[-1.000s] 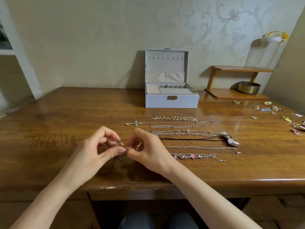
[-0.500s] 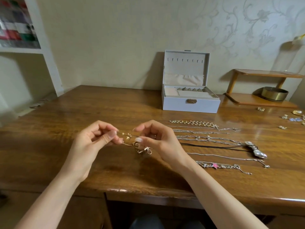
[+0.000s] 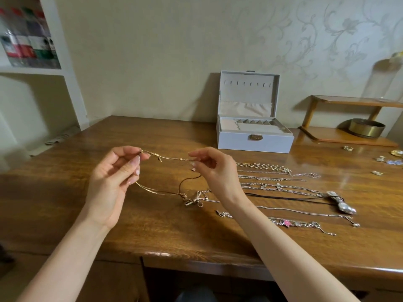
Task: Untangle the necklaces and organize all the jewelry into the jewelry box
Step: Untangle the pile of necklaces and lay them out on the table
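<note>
A thin gold necklace [image 3: 168, 157] with a bow pendant [image 3: 194, 201] stretches between my hands above the wooden table [image 3: 87, 203]. My left hand [image 3: 113, 179] pinches one end of the chain between thumb and fingers. My right hand [image 3: 214, 173] pinches the other end. The rest of the chain loops down and the bow pendant touches the table. The white jewelry box [image 3: 254, 139] stands open at the back, its compartments showing no jewelry. Several straightened silver necklaces [image 3: 277, 177] lie in rows right of my right hand.
Small earrings and rings [image 3: 379, 161] are scattered at the far right. A wooden shelf [image 3: 349, 136] with a brass bowl [image 3: 366, 128] stands behind them. A white bookshelf [image 3: 32, 51] is on the left. Bare tabletop lies left of my hands.
My hands have drawn apart and risen, stretching the bunched gold necklace into a line with a hanging loop. The view has swung left.
</note>
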`<move>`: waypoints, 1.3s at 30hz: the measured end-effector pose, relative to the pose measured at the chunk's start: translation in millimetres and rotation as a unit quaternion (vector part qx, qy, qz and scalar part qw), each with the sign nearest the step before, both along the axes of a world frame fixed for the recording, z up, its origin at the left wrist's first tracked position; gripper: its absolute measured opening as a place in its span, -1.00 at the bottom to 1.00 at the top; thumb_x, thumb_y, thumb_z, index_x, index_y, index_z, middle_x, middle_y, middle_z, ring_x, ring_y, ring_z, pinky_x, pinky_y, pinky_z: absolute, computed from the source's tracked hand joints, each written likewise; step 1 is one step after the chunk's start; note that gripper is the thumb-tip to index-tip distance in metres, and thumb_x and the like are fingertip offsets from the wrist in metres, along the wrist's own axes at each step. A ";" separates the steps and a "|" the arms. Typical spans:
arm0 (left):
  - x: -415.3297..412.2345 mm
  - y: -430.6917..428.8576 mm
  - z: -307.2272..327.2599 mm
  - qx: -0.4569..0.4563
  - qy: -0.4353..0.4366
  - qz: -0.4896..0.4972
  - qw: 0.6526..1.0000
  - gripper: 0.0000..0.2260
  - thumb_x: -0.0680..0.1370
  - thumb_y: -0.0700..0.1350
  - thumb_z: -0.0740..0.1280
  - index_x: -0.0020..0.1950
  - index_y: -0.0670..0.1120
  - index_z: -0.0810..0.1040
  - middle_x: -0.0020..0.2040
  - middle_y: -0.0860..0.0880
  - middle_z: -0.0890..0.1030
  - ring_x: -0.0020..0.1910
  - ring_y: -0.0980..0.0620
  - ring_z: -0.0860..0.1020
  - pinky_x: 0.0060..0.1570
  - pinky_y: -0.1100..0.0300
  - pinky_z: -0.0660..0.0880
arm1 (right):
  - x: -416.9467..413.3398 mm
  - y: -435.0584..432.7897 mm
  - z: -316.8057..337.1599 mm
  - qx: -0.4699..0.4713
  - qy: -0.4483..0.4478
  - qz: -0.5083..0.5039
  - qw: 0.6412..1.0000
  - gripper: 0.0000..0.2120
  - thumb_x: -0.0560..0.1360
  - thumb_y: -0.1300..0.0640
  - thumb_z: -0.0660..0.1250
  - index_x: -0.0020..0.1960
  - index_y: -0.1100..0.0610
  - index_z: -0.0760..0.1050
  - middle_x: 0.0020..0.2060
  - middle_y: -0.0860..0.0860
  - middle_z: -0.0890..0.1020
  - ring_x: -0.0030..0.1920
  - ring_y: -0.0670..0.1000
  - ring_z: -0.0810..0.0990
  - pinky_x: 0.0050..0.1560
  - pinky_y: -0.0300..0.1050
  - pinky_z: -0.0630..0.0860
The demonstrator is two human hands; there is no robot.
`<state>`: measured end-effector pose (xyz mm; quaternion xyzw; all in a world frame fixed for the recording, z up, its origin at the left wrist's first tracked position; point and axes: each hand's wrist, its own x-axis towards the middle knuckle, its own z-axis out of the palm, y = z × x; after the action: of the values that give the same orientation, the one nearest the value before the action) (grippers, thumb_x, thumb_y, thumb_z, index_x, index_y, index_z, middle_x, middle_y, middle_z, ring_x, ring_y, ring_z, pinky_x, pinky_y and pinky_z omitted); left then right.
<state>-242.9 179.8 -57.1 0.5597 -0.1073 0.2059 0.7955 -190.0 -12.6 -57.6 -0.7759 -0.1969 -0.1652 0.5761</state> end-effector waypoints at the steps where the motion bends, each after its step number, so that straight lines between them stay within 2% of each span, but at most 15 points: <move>1: -0.8 1.6 0.4 0.017 -0.011 0.007 1.000 -0.84 0.38 -0.17 0.39 -0.06 -0.07 0.58 -0.16 -0.04 0.63 -0.31 0.16 0.46 -0.38 0.40 0.41 | 0.2 -1.2 3.0 0.006 0.000 0.000 1.000 -0.87 0.46 0.27 0.41 -0.05 0.09 0.64 -0.23 -0.06 0.65 -0.25 -0.19 0.54 -0.17 -0.34 0.50; 5: -4.9 1.8 1.1 0.103 -0.039 0.059 0.992 -0.87 0.43 -0.18 0.39 -0.04 -0.03 0.58 -0.13 0.00 0.65 -0.10 0.10 0.57 -0.14 0.37 0.49 | -6.7 -12.0 15.6 0.101 0.025 0.051 0.993 -0.89 0.49 0.27 0.37 -0.08 0.08 0.62 -0.29 -0.10 0.63 -0.28 -0.18 0.54 -0.19 -0.36 0.47; 8: -7.7 -5.1 0.6 0.153 -0.048 0.093 0.983 -0.84 0.42 -0.22 0.35 -0.04 -0.04 0.57 -0.13 0.05 0.66 -0.03 0.09 0.61 -0.01 0.34 0.52 | -17.3 -31.2 21.5 0.185 0.063 0.130 0.972 -0.90 0.47 0.24 0.36 -0.05 0.10 0.60 -0.30 -0.06 0.60 -0.30 -0.07 0.56 -0.05 -0.20 0.53; 9: -8.7 -7.9 0.3 0.172 -0.051 0.103 0.978 -0.84 0.43 -0.25 0.35 -0.04 -0.03 0.57 -0.13 0.07 0.66 -0.04 0.12 0.60 -0.01 0.35 0.52 | -21.2 -39.3 22.6 0.203 0.072 0.154 0.964 -0.89 0.44 0.22 0.37 -0.05 0.10 0.59 -0.32 -0.04 0.59 -0.32 -0.04 0.56 -0.06 -0.15 0.55; 11: -10.2 -13.6 -1.1 0.232 -0.057 0.127 0.963 -0.85 0.46 -0.24 0.36 -0.04 -0.02 0.58 -0.10 0.09 0.65 -0.05 0.18 0.59 -0.02 0.39 0.50 | -29.6 -56.5 23.0 0.207 0.080 0.180 0.959 -0.87 0.38 0.19 0.41 -0.08 0.07 0.61 -0.33 0.00 0.56 -0.36 -0.01 0.53 -0.23 -0.21 0.53; 13: -11.3 -21.5 -2.3 0.313 -0.084 0.157 0.933 -0.87 0.45 -0.16 0.36 -0.02 -0.02 0.58 -0.05 0.11 0.63 -0.04 0.20 0.58 -0.05 0.45 0.47 | -38.2 -73.6 20.9 0.167 0.072 0.185 0.966 -0.84 0.35 0.17 0.49 -0.09 0.01 0.63 -0.32 0.04 0.53 -0.35 -0.02 0.49 -0.29 -0.28 0.46; 16: -10.5 -35.6 -3.5 0.378 -0.121 0.162 0.903 -0.87 0.45 -0.11 0.36 -0.02 -0.05 0.60 -0.09 0.13 0.62 -0.06 0.16 0.59 -0.09 0.42 0.49 | -50.4 -97.0 16.2 0.101 0.069 0.173 0.977 -0.79 0.31 0.15 0.52 -0.09 -0.04 0.64 -0.30 -0.01 0.53 -0.27 -0.07 0.47 -0.21 -0.29 0.46; 19: -8.8 -50.5 -7.7 0.432 -0.147 0.105 0.884 -0.89 0.49 -0.02 0.40 -0.10 -0.05 0.62 -0.17 0.13 0.58 -0.13 0.11 0.56 -0.19 0.38 0.46 | -61.1 -118.4 10.7 0.028 0.049 0.114 0.992 -0.80 0.32 0.15 0.52 -0.08 -0.03 0.64 -0.30 -0.08 0.53 -0.24 -0.08 0.48 -0.19 -0.32 0.44; 22: -10.0 -66.9 -14.8 0.455 -0.156 0.010 0.877 -0.73 0.50 0.12 0.28 -0.21 -0.03 0.61 -0.25 0.11 0.53 -0.25 0.11 0.51 -0.28 0.37 0.40 | -72.6 -138.1 2.3 -0.053 0.004 0.060 0.997 -0.87 0.38 0.05 0.43 -0.07 -0.05 0.64 -0.34 -0.04 0.57 -0.27 -0.05 0.52 -0.15 -0.30 0.43; 24: -11.3 -77.4 -21.5 0.490 -0.168 -0.015 0.855 -0.69 0.52 0.14 0.24 -0.24 -0.03 0.61 -0.30 0.16 0.51 -0.29 0.16 0.50 -0.30 0.43 0.38 | -77.7 -148.9 -6.6 -0.112 -0.027 0.026 0.993 -0.91 0.44 0.05 0.37 -0.09 -0.08 0.64 -0.36 -0.03 0.60 -0.32 -0.08 0.55 -0.15 -0.28 0.45; 28: -13.8 -96.1 -28.6 0.571 -0.203 0.039 0.795 -0.91 0.45 -0.01 0.38 -0.13 -0.01 0.57 -0.18 0.21 0.51 -0.27 0.32 0.47 -0.28 0.57 0.36 | -79.8 -158.5 -27.0 -0.283 -0.120 -0.073 0.949 -0.86 0.46 0.15 0.42 -0.08 -0.09 0.59 -0.34 -0.27 0.56 -0.28 -0.17 0.50 -0.12 -0.23 0.37; 31: -16.5 -106.5 -24.1 0.624 -0.204 0.063 0.752 -0.81 0.41 0.04 0.39 -0.05 -0.01 0.58 -0.10 0.17 0.56 -0.46 0.27 0.38 -0.37 0.53 0.35 | -82.2 -157.5 -31.6 -0.361 -0.179 -0.107 0.909 -0.93 0.44 0.05 0.40 -0.07 -0.05 0.59 -0.21 -0.28 0.48 -0.26 -0.12 0.43 -0.23 -0.26 0.36; 35: -16.9 -115.3 -20.7 0.645 -0.205 0.044 0.735 -0.84 0.36 0.07 0.49 -0.14 0.05 0.64 -0.26 0.19 0.62 -0.42 0.33 0.36 -0.35 0.48 0.35 | -79.2 -152.7 -28.5 -0.408 -0.246 -0.132 0.869 -0.85 0.43 -0.05 0.33 -0.14 -0.03 0.64 -0.24 -0.14 0.58 -0.28 -0.11 0.33 -0.24 -0.23 0.30; 37: -16.3 -118.0 -19.2 0.647 -0.198 0.040 0.735 -0.85 0.39 0.13 0.41 -0.20 0.07 0.65 -0.28 0.19 0.64 -0.43 0.34 0.39 -0.36 0.37 0.46 | -76.0 -149.6 -27.3 -0.407 -0.262 -0.138 0.864 -0.87 0.44 -0.01 0.34 -0.19 -0.02 0.63 -0.28 -0.15 0.60 -0.35 -0.12 0.39 -0.24 -0.19 0.28; 39: -15.3 -119.6 -17.0 0.645 -0.181 0.028 0.742 -0.77 0.41 0.19 0.34 -0.20 0.07 0.66 -0.28 0.19 0.65 -0.37 0.29 0.52 -0.32 0.30 0.52 | -75.0 -145.9 -24.1 -0.383 -0.259 -0.156 0.873 -0.87 0.45 0.00 0.34 -0.21 0.01 0.60 -0.29 -0.14 0.61 -0.39 -0.07 0.46 -0.25 -0.17 0.35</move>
<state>-258.2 60.2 -74.2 0.8943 -0.3404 0.2071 0.2039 -264.9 -158.5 -81.8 -0.8857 -0.2638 -0.3597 0.1288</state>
